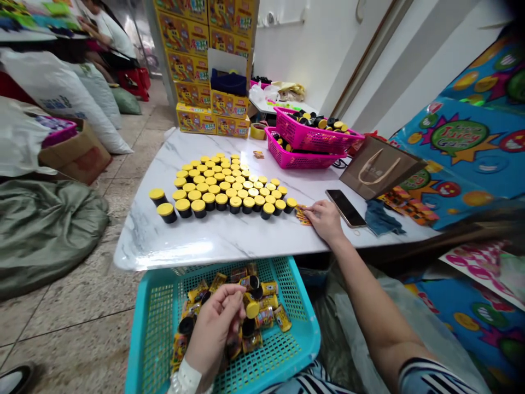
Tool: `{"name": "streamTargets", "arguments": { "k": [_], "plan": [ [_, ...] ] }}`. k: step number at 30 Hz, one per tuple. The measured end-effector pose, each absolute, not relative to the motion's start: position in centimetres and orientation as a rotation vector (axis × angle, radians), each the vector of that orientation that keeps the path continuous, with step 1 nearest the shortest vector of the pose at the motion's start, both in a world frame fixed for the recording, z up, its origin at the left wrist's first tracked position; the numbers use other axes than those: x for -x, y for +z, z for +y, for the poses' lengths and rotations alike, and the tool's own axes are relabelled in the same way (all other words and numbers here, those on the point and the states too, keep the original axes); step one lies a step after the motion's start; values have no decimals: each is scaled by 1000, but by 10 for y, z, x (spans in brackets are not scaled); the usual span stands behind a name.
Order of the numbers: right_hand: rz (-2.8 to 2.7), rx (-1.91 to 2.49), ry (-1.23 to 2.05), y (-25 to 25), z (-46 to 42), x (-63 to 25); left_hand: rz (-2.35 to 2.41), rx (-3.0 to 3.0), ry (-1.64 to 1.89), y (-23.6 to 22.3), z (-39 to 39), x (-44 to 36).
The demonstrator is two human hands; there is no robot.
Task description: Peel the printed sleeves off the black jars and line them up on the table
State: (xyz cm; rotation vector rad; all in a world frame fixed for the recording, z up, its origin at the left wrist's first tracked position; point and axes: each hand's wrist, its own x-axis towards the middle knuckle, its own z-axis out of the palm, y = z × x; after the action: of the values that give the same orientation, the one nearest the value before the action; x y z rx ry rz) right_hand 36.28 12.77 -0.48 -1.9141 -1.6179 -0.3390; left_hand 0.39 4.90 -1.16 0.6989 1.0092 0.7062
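My left hand [219,323] is over a teal basket [301,312], thumb and fingers pinched together; whatever sits between them is too small or hidden to name. Small cups with yellow wrappers [283,318] and black or yellow lids lie jumbled in the basket just below and beside it. On the white table, my right hand [326,220] has its fingertips closed on a small pile of orange printed labels [302,215]. Just left of that pile, black cups with yellow lids [233,201] stand upright in close rows.
Two stacked pink baskets [311,137] hold black and yellow pieces. A phone [346,208], a blue cloth [383,217] and a brown paper bag [375,167] lie to the right. Yellow printed boxes [197,117] are stacked behind the marble-patterned table [221,241]. Sacks and a seated person [112,38] are at left.
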Motion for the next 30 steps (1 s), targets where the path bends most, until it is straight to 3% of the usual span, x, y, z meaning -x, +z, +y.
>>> {"name": "streamTargets", "arguments": {
  "k": [8, 15, 22, 26, 30],
  "plan": [
    [-1478, 1650, -513, 13, 95, -306, 1033, -776, 771, -9, 46, -9],
    [-1640, 1310, 194, 14, 36, -177, 993, -971, 957, 9, 51, -22],
    [-1419, 1339, 970, -2, 33, -162, 1066, -895, 1053, -9, 52, 4],
    [-1454, 1420, 944, -7, 37, -160, 1019, -873, 944, -19, 58, 8],
    [-1694, 1559, 696, -10, 42, -167, 1097, -820, 904, -32, 65, 15]
  ]
}}
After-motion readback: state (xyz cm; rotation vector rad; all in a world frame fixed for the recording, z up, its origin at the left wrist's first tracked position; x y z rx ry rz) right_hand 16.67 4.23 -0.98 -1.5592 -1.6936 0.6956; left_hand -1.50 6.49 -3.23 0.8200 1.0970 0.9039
